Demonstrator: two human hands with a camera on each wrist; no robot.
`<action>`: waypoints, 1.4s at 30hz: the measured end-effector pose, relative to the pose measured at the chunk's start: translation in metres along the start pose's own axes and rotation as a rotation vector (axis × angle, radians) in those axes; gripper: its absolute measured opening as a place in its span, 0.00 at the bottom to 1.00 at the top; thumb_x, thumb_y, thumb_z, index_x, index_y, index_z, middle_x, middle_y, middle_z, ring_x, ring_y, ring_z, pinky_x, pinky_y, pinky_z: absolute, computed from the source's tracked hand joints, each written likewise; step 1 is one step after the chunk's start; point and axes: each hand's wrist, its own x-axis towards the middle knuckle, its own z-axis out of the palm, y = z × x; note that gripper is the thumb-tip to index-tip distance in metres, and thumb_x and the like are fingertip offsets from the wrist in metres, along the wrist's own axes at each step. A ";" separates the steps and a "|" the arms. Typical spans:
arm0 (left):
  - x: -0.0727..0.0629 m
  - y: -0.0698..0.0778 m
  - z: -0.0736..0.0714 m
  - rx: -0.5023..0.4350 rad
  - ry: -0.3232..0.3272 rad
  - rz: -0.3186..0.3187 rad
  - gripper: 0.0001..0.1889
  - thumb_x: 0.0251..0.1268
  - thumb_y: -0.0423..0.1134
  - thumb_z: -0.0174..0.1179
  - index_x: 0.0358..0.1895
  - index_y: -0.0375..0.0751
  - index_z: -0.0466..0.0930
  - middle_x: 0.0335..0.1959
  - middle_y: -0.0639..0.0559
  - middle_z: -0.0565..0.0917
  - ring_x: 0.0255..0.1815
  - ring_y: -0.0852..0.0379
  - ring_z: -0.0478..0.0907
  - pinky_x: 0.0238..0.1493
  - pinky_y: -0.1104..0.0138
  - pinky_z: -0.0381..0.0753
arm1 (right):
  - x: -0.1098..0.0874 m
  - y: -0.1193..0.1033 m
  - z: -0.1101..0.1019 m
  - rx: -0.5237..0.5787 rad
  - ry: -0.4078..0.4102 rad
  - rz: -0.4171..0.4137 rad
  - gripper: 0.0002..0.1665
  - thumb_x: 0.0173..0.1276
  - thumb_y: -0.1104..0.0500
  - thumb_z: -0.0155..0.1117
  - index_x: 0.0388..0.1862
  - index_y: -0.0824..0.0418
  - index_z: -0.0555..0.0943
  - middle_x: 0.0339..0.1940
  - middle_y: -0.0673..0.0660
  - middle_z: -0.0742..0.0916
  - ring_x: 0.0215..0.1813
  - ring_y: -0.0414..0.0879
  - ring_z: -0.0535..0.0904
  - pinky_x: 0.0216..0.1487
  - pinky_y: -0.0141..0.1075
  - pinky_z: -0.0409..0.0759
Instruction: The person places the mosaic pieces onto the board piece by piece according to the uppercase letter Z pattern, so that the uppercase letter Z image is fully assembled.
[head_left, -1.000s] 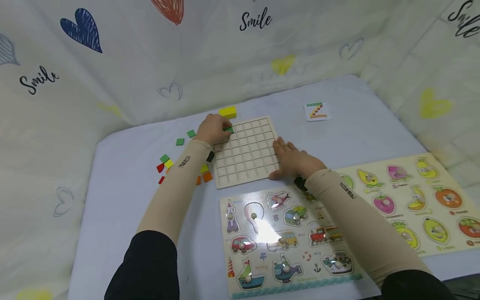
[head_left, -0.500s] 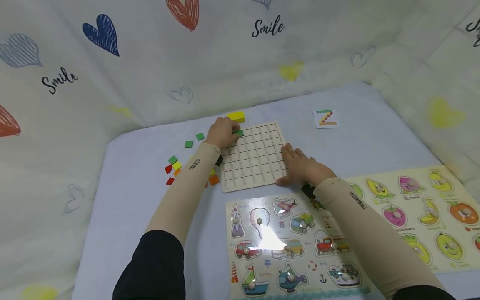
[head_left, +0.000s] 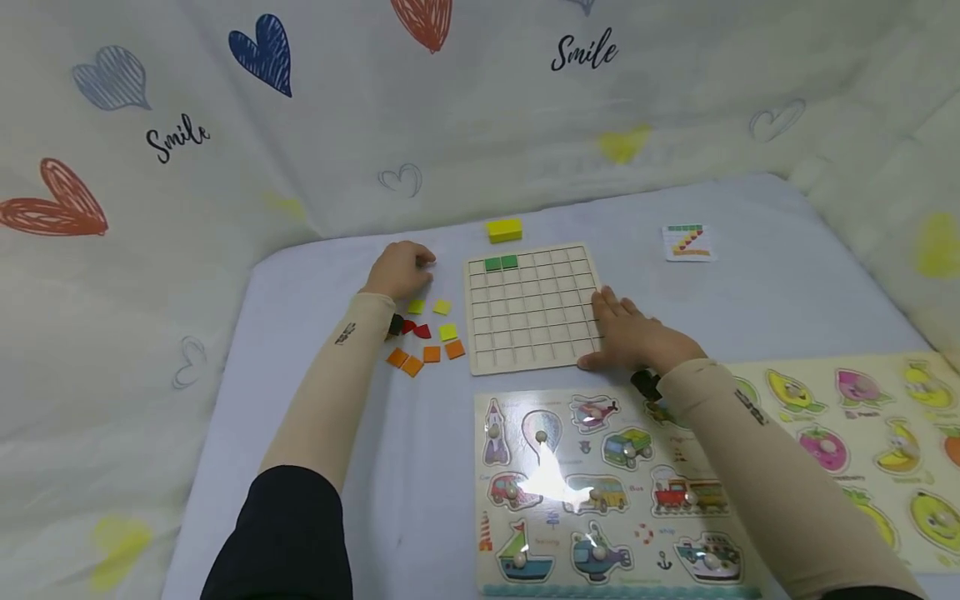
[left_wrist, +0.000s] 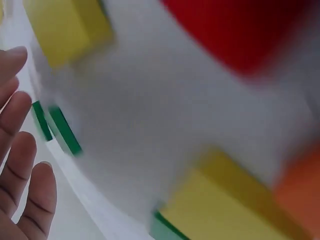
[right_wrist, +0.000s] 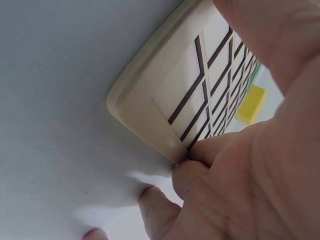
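Observation:
A pale wooden grid board (head_left: 532, 321) lies mid-table, with two green square tiles (head_left: 501, 263) side by side in its far row. My left hand (head_left: 397, 271) is left of the board, over the loose pieces. In the left wrist view its loosely bent fingers (left_wrist: 42, 195) hold nothing and come near two green tiles (left_wrist: 64, 131) on the cloth. My right hand (head_left: 633, 337) holds the board's near right corner, thumb at one edge and fingers along the other. Yellow tiles (head_left: 447, 332), red pieces (head_left: 422, 331) and orange tiles (head_left: 412, 366) lie beside the board.
A yellow block (head_left: 504, 231) sits behind the board. At the back right lies a small pattern card (head_left: 688, 242). A vehicle puzzle board (head_left: 555, 533) and a fruit puzzle board (head_left: 862, 442) lie in front, partly under my right forearm. Printed cloth hangs behind the table.
My left hand has let go of a green tile in the board's far row and moved left to the loose pieces. The right hand stays at the board's corner; the head view shifted.

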 end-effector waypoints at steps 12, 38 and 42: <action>-0.003 -0.025 -0.010 -0.024 -0.041 -0.081 0.19 0.63 0.35 0.65 0.58 0.41 0.86 0.60 0.45 0.85 0.62 0.45 0.77 0.72 0.49 0.75 | -0.003 0.013 0.000 0.016 0.010 0.022 0.70 0.71 0.38 0.67 0.84 0.73 0.34 0.85 0.74 0.38 0.84 0.78 0.36 0.76 0.77 0.47; 0.003 0.004 -0.001 0.053 -0.047 0.038 0.15 0.70 0.39 0.67 0.56 0.38 0.87 0.55 0.45 0.88 0.60 0.47 0.81 0.70 0.53 0.78 | -0.006 0.002 -0.001 0.002 0.011 -0.005 0.68 0.72 0.39 0.66 0.84 0.73 0.35 0.85 0.74 0.38 0.84 0.77 0.37 0.75 0.78 0.49; 0.005 0.026 0.004 0.040 -0.053 0.044 0.16 0.71 0.40 0.66 0.58 0.40 0.86 0.57 0.47 0.88 0.61 0.49 0.81 0.70 0.54 0.78 | -0.006 -0.004 -0.002 -0.001 0.004 -0.004 0.68 0.72 0.38 0.66 0.84 0.72 0.34 0.85 0.73 0.38 0.84 0.77 0.37 0.76 0.77 0.48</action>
